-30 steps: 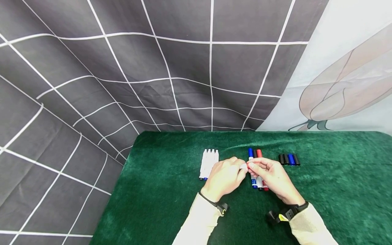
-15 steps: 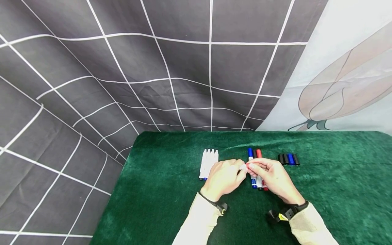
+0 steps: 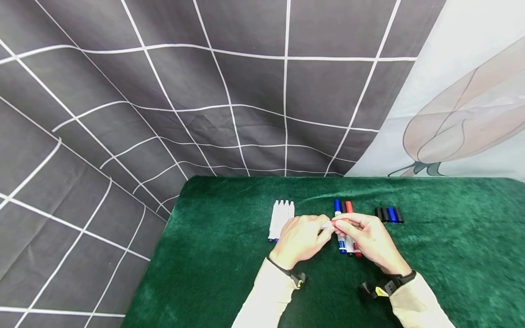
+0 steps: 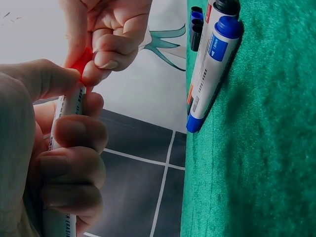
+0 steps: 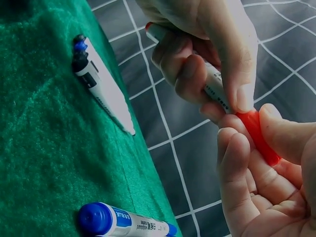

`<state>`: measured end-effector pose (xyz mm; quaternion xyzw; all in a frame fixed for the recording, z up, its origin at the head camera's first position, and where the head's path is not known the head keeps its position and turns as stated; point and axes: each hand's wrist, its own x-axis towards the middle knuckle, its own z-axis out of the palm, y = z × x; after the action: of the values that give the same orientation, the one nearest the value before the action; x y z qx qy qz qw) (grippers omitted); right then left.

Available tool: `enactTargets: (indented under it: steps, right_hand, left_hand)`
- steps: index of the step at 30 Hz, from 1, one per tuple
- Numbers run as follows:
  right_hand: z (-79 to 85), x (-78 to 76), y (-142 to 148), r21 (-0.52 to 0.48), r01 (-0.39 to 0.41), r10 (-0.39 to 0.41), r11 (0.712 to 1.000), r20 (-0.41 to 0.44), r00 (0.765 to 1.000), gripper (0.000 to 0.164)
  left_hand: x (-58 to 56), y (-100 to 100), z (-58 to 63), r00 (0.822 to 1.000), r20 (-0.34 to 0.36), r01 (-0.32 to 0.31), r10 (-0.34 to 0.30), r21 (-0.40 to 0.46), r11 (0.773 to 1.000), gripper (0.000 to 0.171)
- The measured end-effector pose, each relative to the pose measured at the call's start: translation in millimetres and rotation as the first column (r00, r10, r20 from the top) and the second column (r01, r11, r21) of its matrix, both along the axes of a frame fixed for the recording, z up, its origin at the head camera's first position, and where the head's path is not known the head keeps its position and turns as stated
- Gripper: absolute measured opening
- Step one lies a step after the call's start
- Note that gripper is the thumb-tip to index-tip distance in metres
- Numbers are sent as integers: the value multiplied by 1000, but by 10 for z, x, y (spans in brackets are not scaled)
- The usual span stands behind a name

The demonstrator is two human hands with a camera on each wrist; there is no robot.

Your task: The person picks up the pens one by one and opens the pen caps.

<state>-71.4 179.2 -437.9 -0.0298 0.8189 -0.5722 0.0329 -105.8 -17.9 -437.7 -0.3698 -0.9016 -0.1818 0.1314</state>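
My left hand (image 3: 301, 239) wraps its fingers around the white barrel of a whiteboard marker (image 4: 71, 106). The red cap (image 5: 259, 136) sits at the marker's end, pinched between thumb and fingers of my right hand (image 3: 371, 239). In the right wrist view the left thumb lies right where barrel and cap meet. Under the hands, a blue marker (image 3: 342, 246), a black one and a red marker (image 3: 349, 207) lie side by side, capped and partly hidden. Left of them is a row of several uncapped white markers (image 3: 281, 214), their near ends partly covered by my left hand.
Several loose caps, black and one blue (image 3: 392, 214), lie in a row on the right. Everything rests on a green velvety tablecloth (image 3: 205, 255). A grey gridded curtain (image 3: 246, 114) hangs behind the table's back edge, with a printed white cloth (image 3: 492, 91) at right.
Both hands keep the same hold on the marker and its red cap. The head view has shifted slightly, so everything sits a few pixels to the right.
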Motion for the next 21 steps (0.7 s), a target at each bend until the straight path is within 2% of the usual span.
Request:
enactTargets:
  steps: [12,21]
  right_hand:
    - [-25,3,3,5,-22,22,1000,-99,995,23]
    - [-65,-2,-11,5,-35,36,999,-190,981,18]
  left_hand:
    - [-11,0,-19,1000,10,-6,5,35,999,17]
    - [-20,-38,-8,999,40,4,-6,50,999,18]
